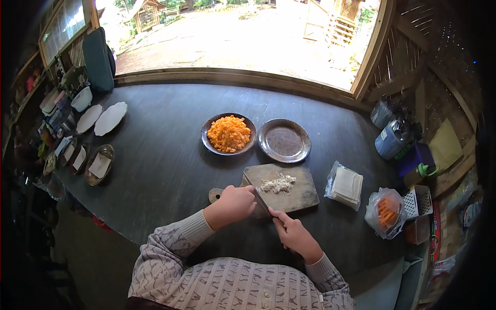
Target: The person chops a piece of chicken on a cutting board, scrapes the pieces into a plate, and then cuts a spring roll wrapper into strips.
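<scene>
A wooden cutting board [305, 194] with a round handle lies on the dark table, bearing a small heap of pale shredded food [279, 183]. My right hand [295, 233] is closed on the handle end of a knife [262, 202], whose blade slants up and left over the board. At the board's left side my left hand [232, 205] is closed by the blade; what its fingers hold, if anything, is hidden. Beyond the board stand a brown bowl of orange diced pieces [228, 134] and a dark round plate [284, 140] with nothing on it.
To the right lie a packet of pale square sheets [346, 186], a plastic bag of orange pieces [387, 213], a white basket [417, 201] and containers of utensils [393, 138]. White plates [110, 119] and small brown dishes [99, 165] stand at the left. A window frame borders the table's far edge.
</scene>
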The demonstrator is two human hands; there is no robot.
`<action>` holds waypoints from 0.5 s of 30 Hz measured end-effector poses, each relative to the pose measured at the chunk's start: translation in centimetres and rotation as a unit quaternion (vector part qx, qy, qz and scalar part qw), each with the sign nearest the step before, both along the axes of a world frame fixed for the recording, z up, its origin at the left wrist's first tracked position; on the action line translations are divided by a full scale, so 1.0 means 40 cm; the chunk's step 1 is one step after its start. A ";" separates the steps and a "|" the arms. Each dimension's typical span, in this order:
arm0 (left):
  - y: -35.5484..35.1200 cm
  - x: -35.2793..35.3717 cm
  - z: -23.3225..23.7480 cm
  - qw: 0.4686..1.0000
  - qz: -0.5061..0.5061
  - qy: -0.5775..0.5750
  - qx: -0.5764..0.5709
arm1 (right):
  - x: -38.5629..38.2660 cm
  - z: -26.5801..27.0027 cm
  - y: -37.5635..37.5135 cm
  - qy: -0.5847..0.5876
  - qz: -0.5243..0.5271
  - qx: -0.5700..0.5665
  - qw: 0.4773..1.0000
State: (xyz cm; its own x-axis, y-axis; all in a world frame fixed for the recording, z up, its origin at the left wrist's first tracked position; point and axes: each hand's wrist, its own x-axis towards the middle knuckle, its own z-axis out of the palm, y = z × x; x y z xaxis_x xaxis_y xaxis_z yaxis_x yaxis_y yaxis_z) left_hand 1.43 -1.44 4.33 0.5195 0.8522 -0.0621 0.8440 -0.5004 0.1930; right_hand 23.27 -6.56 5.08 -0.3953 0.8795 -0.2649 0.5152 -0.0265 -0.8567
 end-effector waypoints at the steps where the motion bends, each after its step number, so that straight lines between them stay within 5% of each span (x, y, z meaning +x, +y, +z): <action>1: -0.001 -0.002 0.000 1.000 0.002 -0.001 0.006 | 0.006 0.004 -0.001 0.001 0.002 0.001 1.000; 6: 0.007 -0.011 -0.014 1.000 -0.004 0.008 0.002 | 0.054 0.001 0.002 0.043 0.001 -0.071 0.997; 15: 0.005 -0.010 -0.004 1.000 0.002 0.013 -0.015 | 0.045 0.010 -0.008 0.013 0.010 -0.016 1.000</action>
State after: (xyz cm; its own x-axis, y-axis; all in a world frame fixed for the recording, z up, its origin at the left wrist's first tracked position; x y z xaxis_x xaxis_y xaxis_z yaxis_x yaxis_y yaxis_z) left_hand 1.05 -1.22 4.18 0.5138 0.8519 -0.1010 0.8510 -0.4913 0.1852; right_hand 25.06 -6.86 5.48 -0.4198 0.8627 -0.2821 0.4929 -0.0443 -0.8690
